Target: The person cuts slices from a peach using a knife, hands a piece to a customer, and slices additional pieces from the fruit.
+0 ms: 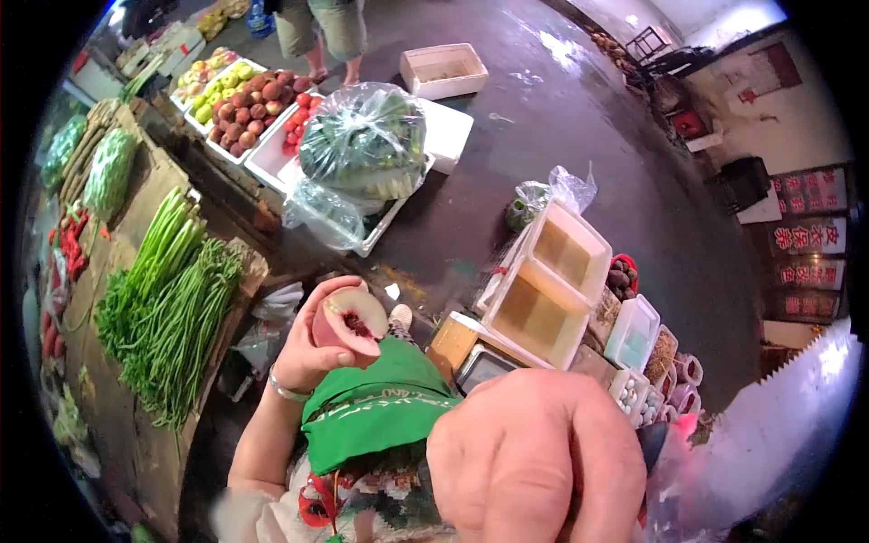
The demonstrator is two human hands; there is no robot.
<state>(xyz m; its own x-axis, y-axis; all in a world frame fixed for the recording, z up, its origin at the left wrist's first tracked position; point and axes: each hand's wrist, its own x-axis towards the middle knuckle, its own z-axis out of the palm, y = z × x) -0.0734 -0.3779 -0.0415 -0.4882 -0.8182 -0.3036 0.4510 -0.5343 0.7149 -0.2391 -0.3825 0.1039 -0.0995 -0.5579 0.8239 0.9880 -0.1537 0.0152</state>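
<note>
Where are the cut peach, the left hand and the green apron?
Cut peach [369,312]: head view, on its pale cut face.
Left hand [306,357]: head view, near the thumb's base.
Green apron [376,405]: head view, front, by the white lettering.

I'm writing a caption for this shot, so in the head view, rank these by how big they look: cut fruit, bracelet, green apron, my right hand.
Largest to smallest, as they look:
1. Right hand, though nearness enlarges it
2. Green apron
3. Cut fruit
4. Bracelet

Wall sign [808,237] reads 皮衣保养 (apron [367,421] lettering blurred).
</note>
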